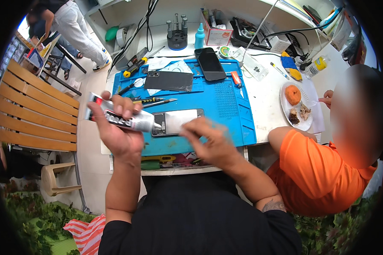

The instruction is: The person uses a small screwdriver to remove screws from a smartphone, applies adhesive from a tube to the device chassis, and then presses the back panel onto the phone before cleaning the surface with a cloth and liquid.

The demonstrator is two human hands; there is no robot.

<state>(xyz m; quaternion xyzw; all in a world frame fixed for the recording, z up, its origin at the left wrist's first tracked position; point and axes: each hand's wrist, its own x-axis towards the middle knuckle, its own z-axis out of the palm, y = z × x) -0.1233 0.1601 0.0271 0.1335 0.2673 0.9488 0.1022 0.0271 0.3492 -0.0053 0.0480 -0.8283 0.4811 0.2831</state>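
Note:
In my left hand [121, 127] is a white, black and red glue tube [141, 122], its thin nozzle pointing right over the near-left part of an opened phone [159, 128]. The fingers and thumb wrap round the tube. The phone lies flat on a blue repair mat [187, 146], inner parts exposed beside a large pale rectangle. My right hand [212, 142] hovers at the phone's right side, fingers bent and smeared by motion; whether they hold anything is unclear. Beyond my left hand lie a pen-shaped blade tool [159, 103] and a dark phone back cover [170, 80].
Farther back are a black phone [210, 64], a screwdriver stand [177, 40] and a light-blue bottle [200, 37]. A person in an orange shirt [323, 170] sits close on my right, by a plate [303, 124] of food. A slatted wooden bench [38, 110] stands left.

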